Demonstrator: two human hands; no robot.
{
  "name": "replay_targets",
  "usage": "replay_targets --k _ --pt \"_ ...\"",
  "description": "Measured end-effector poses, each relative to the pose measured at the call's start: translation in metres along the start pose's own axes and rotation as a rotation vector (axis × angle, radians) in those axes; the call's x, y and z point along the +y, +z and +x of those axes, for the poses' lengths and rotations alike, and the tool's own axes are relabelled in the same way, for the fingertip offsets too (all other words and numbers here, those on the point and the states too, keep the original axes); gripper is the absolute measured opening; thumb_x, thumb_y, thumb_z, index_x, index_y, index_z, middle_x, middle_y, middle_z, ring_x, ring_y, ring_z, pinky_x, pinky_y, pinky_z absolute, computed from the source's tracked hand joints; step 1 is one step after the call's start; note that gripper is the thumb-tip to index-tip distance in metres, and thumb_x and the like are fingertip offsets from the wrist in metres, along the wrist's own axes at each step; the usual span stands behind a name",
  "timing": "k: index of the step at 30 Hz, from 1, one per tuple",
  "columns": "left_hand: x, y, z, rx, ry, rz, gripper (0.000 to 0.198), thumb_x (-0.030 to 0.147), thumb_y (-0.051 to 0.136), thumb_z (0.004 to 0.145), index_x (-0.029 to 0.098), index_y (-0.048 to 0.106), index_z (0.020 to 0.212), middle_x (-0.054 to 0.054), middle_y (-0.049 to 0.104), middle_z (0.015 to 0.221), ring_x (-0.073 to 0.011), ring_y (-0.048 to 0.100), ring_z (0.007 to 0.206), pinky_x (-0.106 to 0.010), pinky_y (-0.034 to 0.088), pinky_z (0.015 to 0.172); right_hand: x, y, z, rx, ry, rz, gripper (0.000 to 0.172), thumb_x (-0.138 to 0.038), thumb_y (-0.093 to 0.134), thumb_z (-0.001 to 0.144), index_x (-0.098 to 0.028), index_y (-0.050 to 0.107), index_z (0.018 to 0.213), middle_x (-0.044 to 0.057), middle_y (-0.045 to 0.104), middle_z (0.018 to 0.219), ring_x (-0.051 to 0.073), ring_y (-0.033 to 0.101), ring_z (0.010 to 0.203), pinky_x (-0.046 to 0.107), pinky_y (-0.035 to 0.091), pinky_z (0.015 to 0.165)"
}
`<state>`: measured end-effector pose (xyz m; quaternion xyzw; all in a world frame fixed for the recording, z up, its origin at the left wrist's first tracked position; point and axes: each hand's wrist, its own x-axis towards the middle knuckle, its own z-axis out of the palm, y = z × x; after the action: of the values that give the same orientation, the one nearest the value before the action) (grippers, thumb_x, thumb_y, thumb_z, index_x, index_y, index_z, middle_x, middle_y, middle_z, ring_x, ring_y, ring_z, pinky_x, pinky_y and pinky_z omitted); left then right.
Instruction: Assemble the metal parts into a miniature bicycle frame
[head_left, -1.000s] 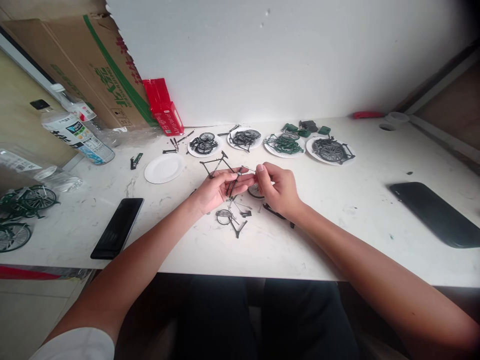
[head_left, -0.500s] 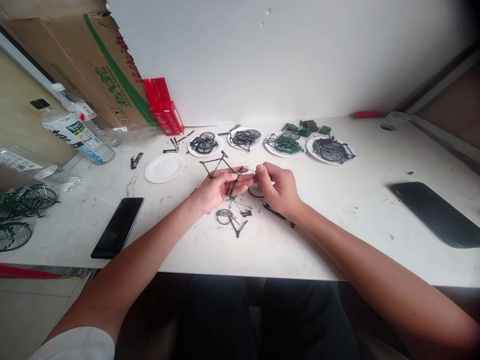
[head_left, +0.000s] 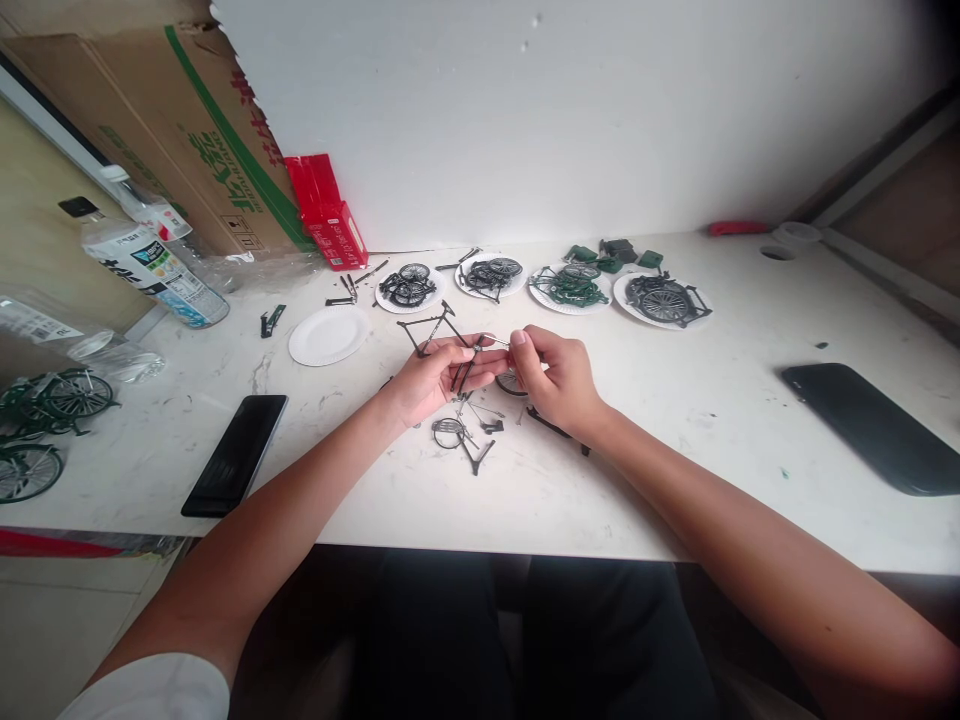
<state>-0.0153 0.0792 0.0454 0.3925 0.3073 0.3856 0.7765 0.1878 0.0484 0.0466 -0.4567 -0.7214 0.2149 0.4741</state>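
Observation:
My left hand point(head_left: 442, 378) is closed on a black miniature bicycle frame point(head_left: 432, 326), its thumb pressing on the lower end while the frame tilts up and to the left. Close beside it, my right hand point(head_left: 556, 375) pinches a thin silvery part point(head_left: 496, 342) that reaches toward the frame; its exact kind is too small to make out. On the table below lie a small wheel with a rack point(head_left: 448, 433) and a black forked piece point(head_left: 475, 460). Another wheel point(head_left: 511, 382) is partly hidden behind my right hand, and a dark part point(head_left: 547, 422) lies under that wrist.
Paper plates of black and green bicycle parts point(head_left: 570, 288) line the back, near a bare white plate point(head_left: 330, 336). A phone point(head_left: 236, 455) lies left, a dark case point(head_left: 874, 425) right. Finished-looking green bicycles point(head_left: 60, 400), a bottle point(head_left: 154, 262) and a red box point(head_left: 330, 215) also stand around.
Almost nothing differs. The frame and both hands keep nearly the same place, with only a very slight shift of the thin part and the fingers.

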Motion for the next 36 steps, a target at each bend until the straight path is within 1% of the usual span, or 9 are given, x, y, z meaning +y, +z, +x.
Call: replay_targets --k 5,10,17,22,28,32,36 --pt "-0.0002 0.0005 0.0001 -0.029 0.007 -0.016 0.031 0.015 0.062 0.089 0.010 0.075 0.117 -0.017 0.079 0.120 -0.0294 0.074 0.121 -0.031 0.063 0.099 0.0003 0.0004 0.0000 0.014 -0.005 0.003 0.059 -0.064 0.037 0.109 -0.023 0.051 0.069 0.001 0.055 0.058 0.015 0.048 0.054 0.033 0.036 0.056" --pt "0.0002 0.0003 -0.0001 -0.022 -0.002 -0.006 0.034 0.015 0.061 0.089 0.010 0.074 0.119 -0.017 0.079 0.122 -0.0299 0.073 0.123 -0.035 0.061 0.104 0.0023 0.0009 0.0000 0.021 -0.020 0.007 0.058 -0.063 0.038 0.110 -0.023 0.052 0.070 0.000 0.055 0.057 0.014 0.048 0.053 0.032 0.036 0.055" --pt "-0.0008 0.0000 -0.0001 -0.022 0.009 0.023 0.030 0.016 0.065 0.089 0.011 0.076 0.117 -0.016 0.079 0.120 -0.0296 0.074 0.120 -0.033 0.063 0.101 0.0028 0.0009 0.0008 0.014 -0.020 0.021 0.057 -0.061 0.040 0.110 -0.022 0.051 0.069 0.000 0.056 0.058 0.013 0.047 0.052 0.031 0.036 0.054" --pt "-0.0020 0.0001 0.0004 -0.021 0.010 0.036 0.029 0.016 0.067 0.088 0.011 0.076 0.116 -0.017 0.080 0.119 -0.0301 0.075 0.119 -0.035 0.062 0.102 0.0023 0.0002 0.0011 0.006 -0.012 0.019 0.058 -0.062 0.040 0.110 -0.022 0.051 0.069 -0.001 0.054 0.057 0.014 0.047 0.053 0.031 0.035 0.055" --pt "-0.0052 0.0035 -0.0007 -0.008 0.014 0.044 0.029 0.017 0.069 0.089 0.012 0.075 0.116 -0.017 0.079 0.119 -0.0308 0.075 0.118 -0.041 0.061 0.107 0.0027 -0.0005 0.0016 -0.003 -0.003 0.016 0.060 -0.066 0.040 0.108 -0.022 0.048 0.067 -0.001 0.053 0.057 0.014 0.047 0.053 0.031 0.035 0.055" --pt "-0.0057 0.0041 -0.0013 -0.022 0.015 0.064 0.029 0.017 0.069 0.088 0.012 0.075 0.116 -0.017 0.079 0.119 -0.0311 0.075 0.118 -0.042 0.060 0.107 0.0041 -0.0003 0.0013 -0.003 -0.012 0.005 0.059 -0.064 0.039 0.109 -0.023 0.047 0.068 -0.001 0.051 0.056 0.013 0.046 0.053 0.031 0.035 0.055" --pt "-0.0057 0.0050 -0.0014 -0.021 0.037 0.065 0.028 0.018 0.069 0.089 0.012 0.075 0.116 -0.018 0.079 0.121 -0.0313 0.075 0.119 -0.043 0.059 0.108 0.0044 -0.0022 0.0021 0.005 -0.023 -0.016 0.059 -0.064 0.040 0.109 -0.022 0.048 0.068 -0.001 0.053 0.057 0.013 0.047 0.053 0.031 0.035 0.055"
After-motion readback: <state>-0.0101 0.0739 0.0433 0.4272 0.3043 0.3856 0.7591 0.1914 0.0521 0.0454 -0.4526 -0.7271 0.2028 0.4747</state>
